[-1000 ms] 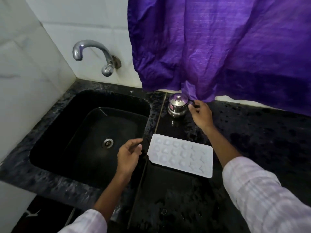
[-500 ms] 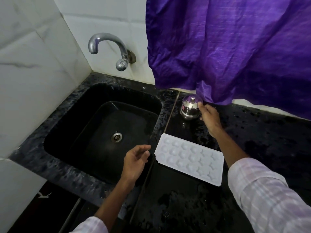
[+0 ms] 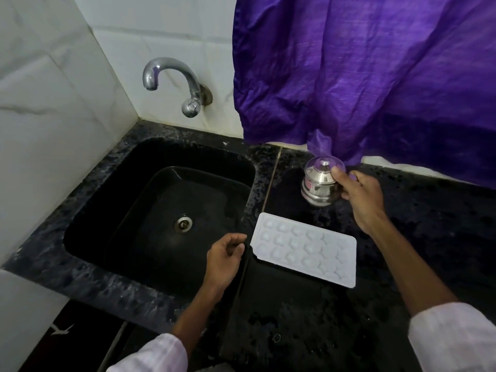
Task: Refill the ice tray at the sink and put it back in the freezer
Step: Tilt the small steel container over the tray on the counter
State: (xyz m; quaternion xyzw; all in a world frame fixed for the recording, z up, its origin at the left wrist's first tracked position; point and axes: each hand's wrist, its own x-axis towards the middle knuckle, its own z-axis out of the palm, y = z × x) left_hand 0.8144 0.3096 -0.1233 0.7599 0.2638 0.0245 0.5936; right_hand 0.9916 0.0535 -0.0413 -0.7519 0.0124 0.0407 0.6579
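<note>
Purple cloth (image 3: 362,76) hangs down to a lidded steel pot (image 3: 318,183) on speckled black counter (image 3: 442,224)

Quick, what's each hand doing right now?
Left hand: open, loosely curled, holding nothing.
Right hand: gripping the small steel pot.

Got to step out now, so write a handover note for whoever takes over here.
Left hand: loosely curled, empty, over the edge of the sink, beside the ice tray.
Right hand: grips the steel pot behind the tray.
Tray: flat on the counter, right of the sink; no water visible in it.
Tap: not running.
Done: tray brought to the sink.
Left: fill it, put it in the freezer, which is out of view.
</note>
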